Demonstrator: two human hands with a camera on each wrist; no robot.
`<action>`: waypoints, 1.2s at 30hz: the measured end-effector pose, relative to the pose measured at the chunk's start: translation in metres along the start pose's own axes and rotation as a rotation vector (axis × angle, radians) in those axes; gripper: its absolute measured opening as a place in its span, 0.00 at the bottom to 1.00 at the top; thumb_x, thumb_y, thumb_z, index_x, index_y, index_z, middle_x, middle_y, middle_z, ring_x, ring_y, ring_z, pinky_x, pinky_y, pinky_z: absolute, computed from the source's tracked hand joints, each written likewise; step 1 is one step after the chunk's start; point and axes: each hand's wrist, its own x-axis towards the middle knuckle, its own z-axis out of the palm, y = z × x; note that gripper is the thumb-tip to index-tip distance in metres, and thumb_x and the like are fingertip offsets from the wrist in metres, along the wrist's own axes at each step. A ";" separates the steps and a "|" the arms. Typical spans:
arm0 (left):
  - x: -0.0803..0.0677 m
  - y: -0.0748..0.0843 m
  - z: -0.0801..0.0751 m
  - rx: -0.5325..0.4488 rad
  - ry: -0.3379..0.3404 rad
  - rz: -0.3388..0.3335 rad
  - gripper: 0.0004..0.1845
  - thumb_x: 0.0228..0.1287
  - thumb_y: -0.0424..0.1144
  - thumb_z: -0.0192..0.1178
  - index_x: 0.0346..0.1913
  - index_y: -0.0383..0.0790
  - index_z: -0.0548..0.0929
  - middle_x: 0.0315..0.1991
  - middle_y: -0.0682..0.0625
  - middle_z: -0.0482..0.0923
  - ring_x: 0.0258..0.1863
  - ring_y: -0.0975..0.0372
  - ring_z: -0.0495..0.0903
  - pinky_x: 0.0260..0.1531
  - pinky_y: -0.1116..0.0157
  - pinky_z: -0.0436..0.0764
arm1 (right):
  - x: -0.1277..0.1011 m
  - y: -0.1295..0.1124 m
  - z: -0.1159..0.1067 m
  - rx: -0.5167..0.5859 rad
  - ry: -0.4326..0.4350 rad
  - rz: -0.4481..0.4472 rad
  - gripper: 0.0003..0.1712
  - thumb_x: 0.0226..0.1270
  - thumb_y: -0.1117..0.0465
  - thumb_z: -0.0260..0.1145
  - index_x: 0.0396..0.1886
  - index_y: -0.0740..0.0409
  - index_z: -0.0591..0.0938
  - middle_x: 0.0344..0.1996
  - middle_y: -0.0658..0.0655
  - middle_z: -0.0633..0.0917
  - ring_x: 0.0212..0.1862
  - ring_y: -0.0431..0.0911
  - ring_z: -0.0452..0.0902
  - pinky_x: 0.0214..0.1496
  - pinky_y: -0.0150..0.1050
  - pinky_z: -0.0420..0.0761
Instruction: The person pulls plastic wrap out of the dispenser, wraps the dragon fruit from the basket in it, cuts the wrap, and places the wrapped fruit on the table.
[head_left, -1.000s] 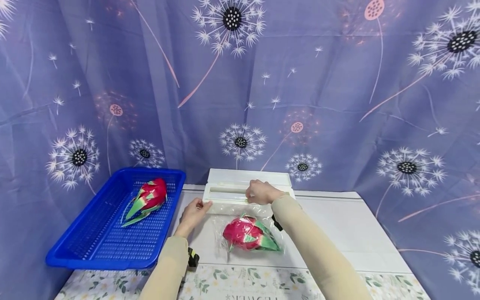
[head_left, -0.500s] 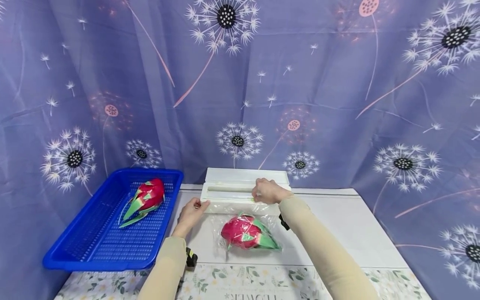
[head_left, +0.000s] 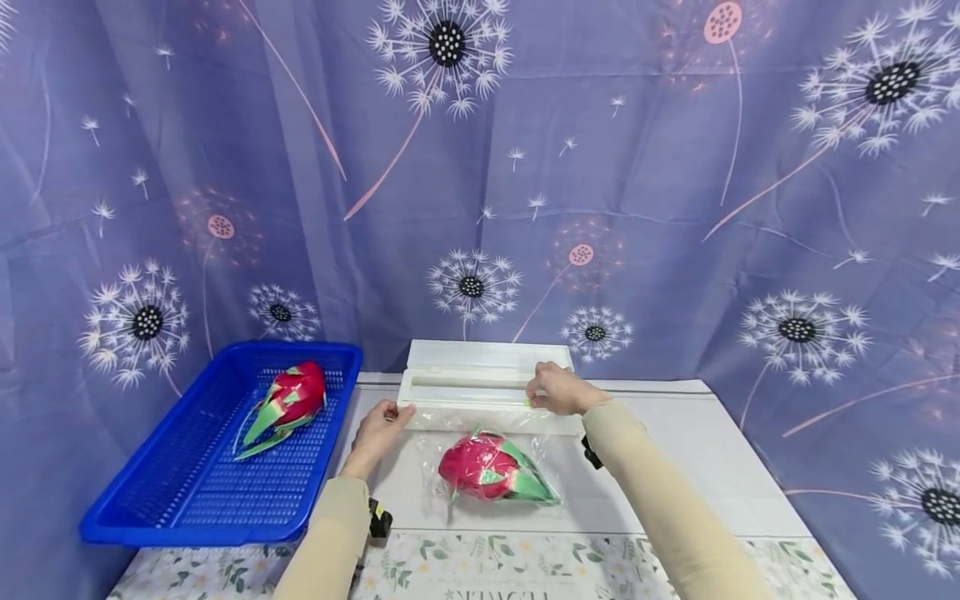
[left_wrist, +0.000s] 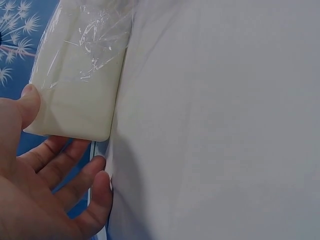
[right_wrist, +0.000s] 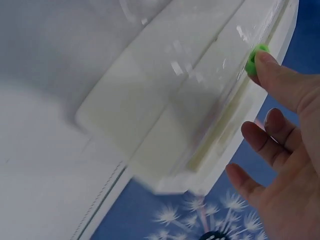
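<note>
A white cling film dispenser lies at the back of the table, its lid raised. My left hand holds the dispenser's left end; in the left wrist view the thumb presses the side and some fingers reach under the end. Toward the dispenser's right end, my right hand pinches a small green slider on the front edge. Clear film hangs over the dispenser's front and reaches a red and green artificial dragon fruit, around which crinkled film shows.
A blue plastic basket on the left holds another dragon fruit. A white cover lies over the table, with a floral strip at the near edge. A purple dandelion curtain hangs right behind.
My right hand has slid rightward along the dispenser's edge with the green slider. The left hand keeps hold of the left end. The head view has shifted slightly.
</note>
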 end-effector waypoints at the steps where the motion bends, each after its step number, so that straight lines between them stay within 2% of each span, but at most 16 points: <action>1: 0.000 0.000 0.000 0.002 0.005 -0.001 0.18 0.66 0.53 0.62 0.39 0.38 0.78 0.38 0.46 0.80 0.39 0.54 0.78 0.37 0.59 0.73 | -0.002 0.001 0.000 0.001 0.003 0.000 0.03 0.65 0.58 0.69 0.32 0.47 0.86 0.31 0.49 0.72 0.37 0.46 0.67 0.36 0.45 0.67; 9: 0.000 -0.001 0.002 -0.012 0.018 -0.002 0.18 0.66 0.52 0.62 0.39 0.37 0.77 0.37 0.45 0.80 0.39 0.54 0.78 0.38 0.58 0.73 | -0.011 0.009 0.003 0.010 0.061 -0.043 0.03 0.64 0.58 0.69 0.32 0.51 0.86 0.30 0.49 0.72 0.36 0.46 0.68 0.34 0.43 0.67; 20: -0.001 -0.002 0.012 -0.040 0.027 0.028 0.16 0.66 0.49 0.63 0.37 0.37 0.78 0.35 0.46 0.80 0.39 0.54 0.79 0.39 0.58 0.75 | -0.022 0.016 0.007 -0.011 0.061 -0.050 0.04 0.66 0.56 0.67 0.34 0.50 0.86 0.31 0.49 0.72 0.36 0.44 0.67 0.33 0.41 0.67; 25: -0.002 -0.001 0.015 -0.066 0.045 0.023 0.15 0.65 0.48 0.65 0.35 0.37 0.78 0.35 0.45 0.81 0.39 0.53 0.80 0.39 0.59 0.76 | -0.025 0.016 0.005 -0.011 0.065 -0.049 0.03 0.67 0.58 0.67 0.33 0.49 0.86 0.31 0.52 0.73 0.35 0.44 0.66 0.33 0.41 0.65; 29: -0.001 -0.002 0.017 -0.071 0.042 0.018 0.15 0.65 0.48 0.65 0.35 0.38 0.78 0.36 0.45 0.81 0.39 0.54 0.81 0.38 0.61 0.76 | -0.029 0.017 0.002 -0.030 0.065 -0.055 0.04 0.67 0.58 0.67 0.32 0.48 0.86 0.30 0.50 0.71 0.34 0.44 0.65 0.33 0.41 0.64; 32: 0.001 -0.003 0.015 -0.057 0.037 0.018 0.15 0.65 0.49 0.65 0.35 0.39 0.78 0.37 0.45 0.82 0.39 0.55 0.80 0.39 0.60 0.75 | -0.034 0.022 0.000 -0.054 0.079 -0.068 0.03 0.64 0.59 0.69 0.30 0.48 0.85 0.28 0.49 0.69 0.34 0.44 0.64 0.32 0.40 0.64; 36: 0.003 -0.006 0.007 -0.054 0.041 0.021 0.17 0.66 0.50 0.63 0.36 0.38 0.78 0.39 0.45 0.82 0.41 0.54 0.80 0.41 0.58 0.76 | -0.044 0.033 -0.002 -0.055 0.104 -0.033 0.06 0.61 0.62 0.71 0.26 0.48 0.84 0.27 0.49 0.68 0.34 0.45 0.63 0.32 0.41 0.62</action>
